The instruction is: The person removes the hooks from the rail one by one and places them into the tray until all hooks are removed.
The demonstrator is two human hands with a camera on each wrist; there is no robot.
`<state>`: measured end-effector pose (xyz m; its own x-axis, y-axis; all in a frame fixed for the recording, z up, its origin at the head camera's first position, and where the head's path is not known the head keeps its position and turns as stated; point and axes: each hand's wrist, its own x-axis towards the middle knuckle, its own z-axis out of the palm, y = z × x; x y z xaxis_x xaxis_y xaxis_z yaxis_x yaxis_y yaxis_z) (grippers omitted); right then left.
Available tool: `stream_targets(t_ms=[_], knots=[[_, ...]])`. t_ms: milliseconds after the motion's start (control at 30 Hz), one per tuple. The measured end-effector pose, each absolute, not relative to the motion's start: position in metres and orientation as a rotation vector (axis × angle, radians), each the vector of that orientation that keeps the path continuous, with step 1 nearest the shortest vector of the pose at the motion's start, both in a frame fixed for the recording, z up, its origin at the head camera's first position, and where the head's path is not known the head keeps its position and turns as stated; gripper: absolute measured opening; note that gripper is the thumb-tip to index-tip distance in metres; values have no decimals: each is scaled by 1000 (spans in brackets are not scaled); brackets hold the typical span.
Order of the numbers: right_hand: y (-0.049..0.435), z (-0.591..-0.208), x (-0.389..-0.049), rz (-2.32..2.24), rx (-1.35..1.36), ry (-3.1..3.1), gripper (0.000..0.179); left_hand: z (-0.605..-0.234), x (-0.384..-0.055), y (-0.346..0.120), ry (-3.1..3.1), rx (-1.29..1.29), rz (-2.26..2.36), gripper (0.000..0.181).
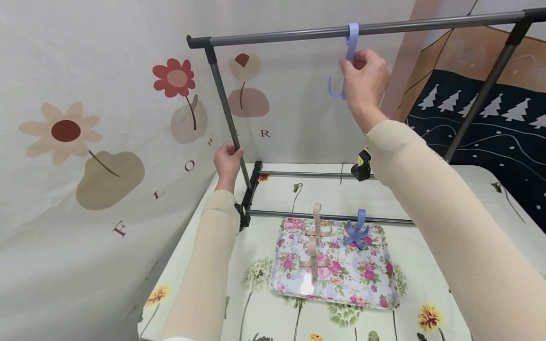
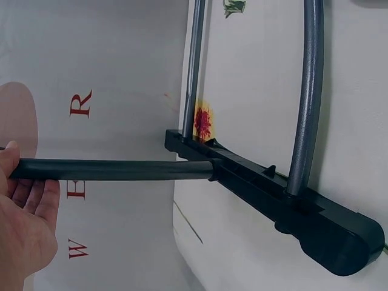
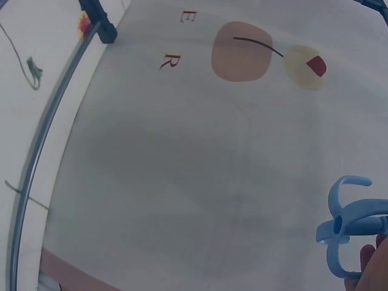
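Observation:
My right hand (image 1: 368,78) pinches the stem of a light blue multi-prong hook (image 1: 351,45). The hook's top loops over the dark grey top bar (image 1: 281,35) of a rack. Its curved prongs show beside my hand in the right wrist view, where the hook (image 3: 348,225) is partly cut off by the edge. My left hand (image 1: 227,163) holds the rack's left upright post (image 1: 226,102), fingers and thumb around it. In the left wrist view the left hand (image 2: 27,227) grips this post (image 2: 115,170) above the black foot (image 2: 267,206).
A floral tray (image 1: 337,293) lies on the flower-print tablecloth (image 1: 256,312). On it are two beige hooks (image 1: 314,263) and a darker blue hook (image 1: 357,234). Lower bars (image 1: 298,174) of the rack run behind the tray. A printed curtain (image 1: 128,57) hangs behind.

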<state>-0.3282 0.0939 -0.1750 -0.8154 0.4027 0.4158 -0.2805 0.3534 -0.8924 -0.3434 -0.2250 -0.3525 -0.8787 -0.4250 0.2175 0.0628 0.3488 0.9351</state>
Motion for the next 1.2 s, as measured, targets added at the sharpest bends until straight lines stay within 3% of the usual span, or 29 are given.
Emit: stream_targets(t_ms=[633, 1200], knots=[[103, -184, -330, 1588, -54, -2026, 33, -354, -345, -222, -2197, 305, -1555, 24], [111, -156, -323, 1810, 56, -1989, 26, -353, -344, -223, -2197, 310, -1550, 24]])
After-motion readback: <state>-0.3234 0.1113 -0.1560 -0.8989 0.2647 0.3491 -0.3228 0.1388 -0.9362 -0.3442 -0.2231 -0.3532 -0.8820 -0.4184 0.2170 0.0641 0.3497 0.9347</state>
